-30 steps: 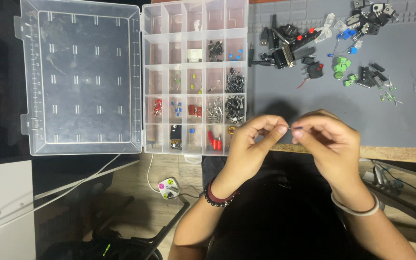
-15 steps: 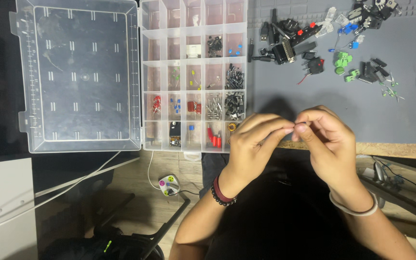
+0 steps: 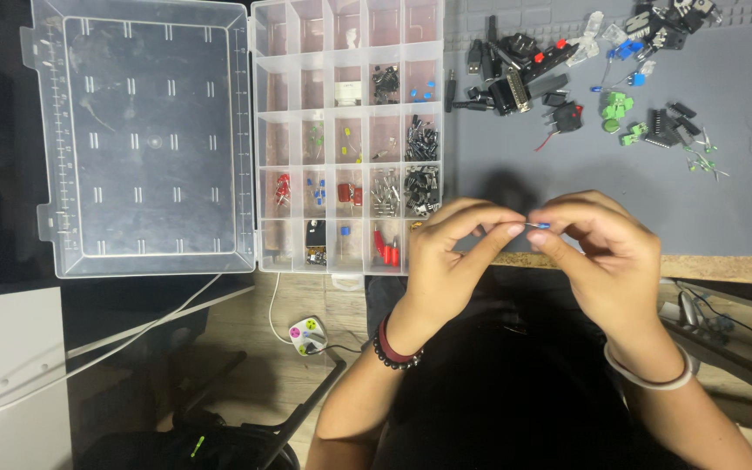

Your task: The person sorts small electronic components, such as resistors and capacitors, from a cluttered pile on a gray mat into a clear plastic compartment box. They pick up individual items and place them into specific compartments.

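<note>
Small blue component pinched between fingertips of left hand and right hand, both clenched on it, above near edge of grey mat. Open clear compartment box just left, lid flat. Loose connectors far right.

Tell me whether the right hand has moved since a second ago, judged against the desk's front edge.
Barely. The right hand still pinches the small blue part over the desk edge, shifted only slightly right.
</note>
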